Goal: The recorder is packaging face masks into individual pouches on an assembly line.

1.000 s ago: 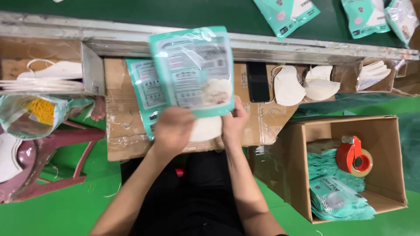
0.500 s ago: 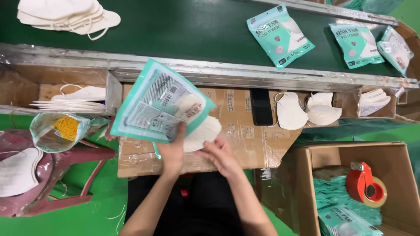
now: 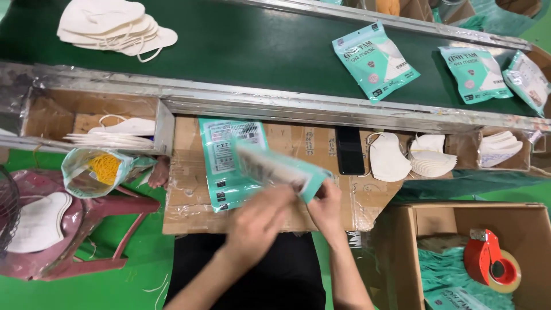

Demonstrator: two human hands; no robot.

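A teal and clear mask pouch [image 3: 279, 169], blurred by motion, lies tilted low over the cardboard work surface [image 3: 321, 143]. My left hand [image 3: 258, 221] grips its lower edge. My right hand [image 3: 326, 205] pinches its right corner. Whether a mask is inside is hidden by the blur. Just left of it, a stack of flat teal pouches [image 3: 221, 166] rests on the cardboard.
The green conveyor belt [image 3: 252, 51] carries filled pouches [image 3: 374, 60] at right and a pile of white masks [image 3: 109, 26] at left. On the cardboard: a black phone [image 3: 349, 150] and mask stacks [image 3: 390, 159]. An open box [image 3: 516, 221] holds a red tape dispenser [image 3: 491, 261]. A pink stool [image 3: 97, 229] stands left.
The pouch has come down from upright in front of me to a low tilt over the cardboard, both hands following. The view has tipped up, showing more of the belt.
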